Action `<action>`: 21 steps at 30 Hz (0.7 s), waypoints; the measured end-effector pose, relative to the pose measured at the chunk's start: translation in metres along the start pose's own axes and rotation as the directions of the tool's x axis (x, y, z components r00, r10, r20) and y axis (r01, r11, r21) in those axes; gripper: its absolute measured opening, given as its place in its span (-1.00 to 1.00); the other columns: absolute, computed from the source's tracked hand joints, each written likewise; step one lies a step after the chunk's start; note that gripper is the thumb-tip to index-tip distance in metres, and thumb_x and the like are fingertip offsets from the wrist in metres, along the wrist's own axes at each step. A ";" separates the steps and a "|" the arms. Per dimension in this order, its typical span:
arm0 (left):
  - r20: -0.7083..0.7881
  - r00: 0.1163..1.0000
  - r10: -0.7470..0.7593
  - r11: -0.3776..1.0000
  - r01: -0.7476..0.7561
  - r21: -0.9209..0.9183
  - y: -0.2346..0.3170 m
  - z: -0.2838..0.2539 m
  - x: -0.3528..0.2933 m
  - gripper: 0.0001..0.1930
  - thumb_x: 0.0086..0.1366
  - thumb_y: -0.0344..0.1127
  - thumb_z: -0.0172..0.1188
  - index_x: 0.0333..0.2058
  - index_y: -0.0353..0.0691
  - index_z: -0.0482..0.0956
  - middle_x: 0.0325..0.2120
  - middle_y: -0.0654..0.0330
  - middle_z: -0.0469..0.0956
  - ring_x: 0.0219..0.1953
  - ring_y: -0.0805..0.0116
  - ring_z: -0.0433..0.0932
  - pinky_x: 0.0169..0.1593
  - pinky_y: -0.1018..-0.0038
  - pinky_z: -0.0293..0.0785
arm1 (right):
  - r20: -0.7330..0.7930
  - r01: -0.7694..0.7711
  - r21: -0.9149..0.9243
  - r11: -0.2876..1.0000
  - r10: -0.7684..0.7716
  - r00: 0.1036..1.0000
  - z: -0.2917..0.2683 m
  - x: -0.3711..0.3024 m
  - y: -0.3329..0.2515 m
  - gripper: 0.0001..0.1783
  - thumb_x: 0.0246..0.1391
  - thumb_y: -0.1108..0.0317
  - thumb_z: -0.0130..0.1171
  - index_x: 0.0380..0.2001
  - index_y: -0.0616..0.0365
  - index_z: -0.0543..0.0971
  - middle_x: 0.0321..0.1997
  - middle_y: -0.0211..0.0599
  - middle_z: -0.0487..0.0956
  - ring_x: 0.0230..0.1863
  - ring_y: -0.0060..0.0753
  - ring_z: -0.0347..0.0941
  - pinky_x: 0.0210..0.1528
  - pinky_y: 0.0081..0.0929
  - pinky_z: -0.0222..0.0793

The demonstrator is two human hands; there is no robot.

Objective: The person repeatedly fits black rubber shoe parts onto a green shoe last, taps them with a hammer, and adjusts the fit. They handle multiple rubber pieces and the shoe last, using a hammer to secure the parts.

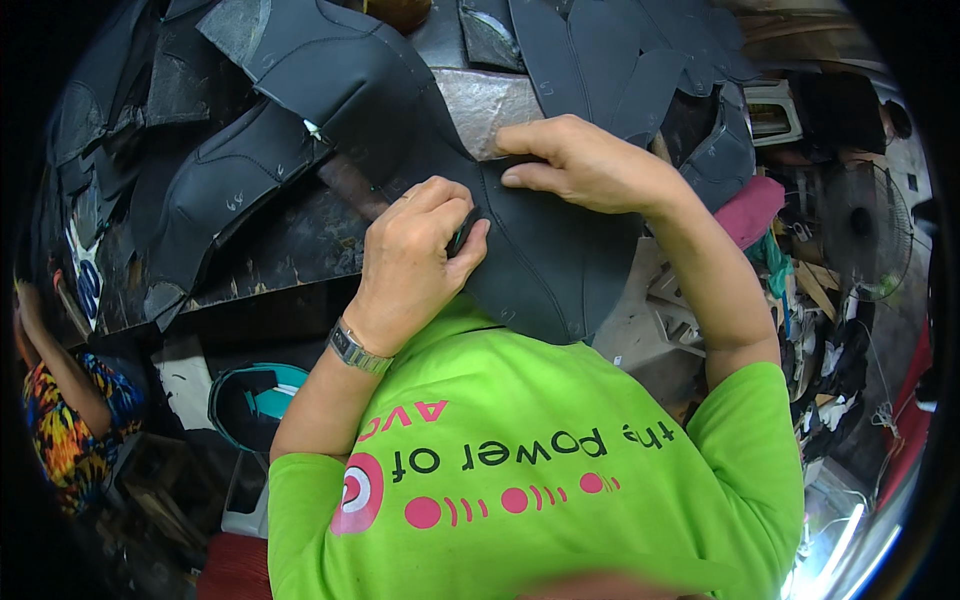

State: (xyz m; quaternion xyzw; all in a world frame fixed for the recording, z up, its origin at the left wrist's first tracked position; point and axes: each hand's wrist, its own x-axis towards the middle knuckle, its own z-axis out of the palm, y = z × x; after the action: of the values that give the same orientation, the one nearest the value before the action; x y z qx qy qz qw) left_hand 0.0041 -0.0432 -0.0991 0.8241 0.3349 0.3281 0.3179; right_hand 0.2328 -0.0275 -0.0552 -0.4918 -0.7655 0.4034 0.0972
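Observation:
A black stitched piece, shaped like a boot upper (545, 245), hangs over the table's near edge against my green shirt. My left hand (420, 235), with a metal watch at the wrist, is closed over its left part. A small dark thing shows between the thumb and fingers; I cannot make out what it is. My right hand (580, 160) holds the upper's far edge, forefinger on a grey lining patch (485, 100) and thumb on the black side. Its other fingers are mostly hidden.
More black uppers (330, 60) lie heaped across the dark worktable (290, 235). Blue-handled scissors (88, 275) lie at the far left, near another person's arm (70, 365). A teal-rimmed bucket (222, 410) stands below. At right are a fan (862, 225) and a pink cloth (750, 210).

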 end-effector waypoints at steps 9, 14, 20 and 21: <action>0.031 0.999 -0.020 1.000 0.020 0.001 0.000 -0.002 0.001 -0.83 0.05 -0.47 0.37 -0.48 -0.33 0.51 -0.35 0.14 0.53 -0.29 0.12 0.59 -0.22 0.30 0.53 | 0.039 0.082 0.191 0.978 -0.091 0.995 -0.005 -0.005 0.011 -0.77 0.18 0.41 0.24 -0.20 0.32 0.48 -0.35 -0.10 0.45 -0.32 -0.24 0.35 -0.16 -0.33 0.35; 0.050 0.999 0.014 1.000 -0.015 0.017 -0.002 -0.002 0.001 -0.82 0.05 -0.46 0.37 -0.49 -0.31 0.49 -0.35 0.15 0.52 -0.28 0.14 0.58 -0.22 0.31 0.52 | -0.011 0.020 -0.186 0.982 -0.022 1.000 0.004 0.008 -0.001 -0.78 0.19 0.35 0.20 -0.26 0.30 0.47 -0.36 0.03 0.53 -0.26 0.16 0.49 -0.22 -0.12 0.37; 0.050 0.996 0.067 0.997 -0.069 0.032 -0.005 -0.001 -0.001 -0.79 0.05 -0.46 0.37 -0.47 -0.29 0.46 -0.32 0.16 0.52 -0.28 0.17 0.56 -0.22 0.32 0.52 | -0.037 -0.039 -0.210 0.977 0.032 0.999 0.008 0.012 -0.010 -0.79 0.19 0.34 0.19 -0.29 0.29 0.45 -0.33 0.09 0.55 -0.21 0.27 0.47 -0.22 -0.01 0.36; 0.046 0.995 0.088 0.995 -0.090 0.043 -0.006 0.000 -0.002 -0.79 0.04 -0.46 0.37 -0.46 -0.29 0.46 -0.31 0.16 0.52 -0.27 0.17 0.56 -0.21 0.32 0.52 | -0.034 -0.049 -0.224 0.973 0.042 0.999 0.009 0.012 -0.011 -0.79 0.19 0.34 0.19 -0.28 0.29 0.45 -0.32 0.10 0.56 -0.20 0.27 0.48 -0.21 0.00 0.36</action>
State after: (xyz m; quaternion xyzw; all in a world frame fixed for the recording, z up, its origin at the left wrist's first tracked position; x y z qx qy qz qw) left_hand 0.0010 -0.0409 -0.1040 0.8522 0.2982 0.3159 0.2918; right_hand 0.2151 -0.0242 -0.0562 -0.5228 -0.7932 0.3092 0.0429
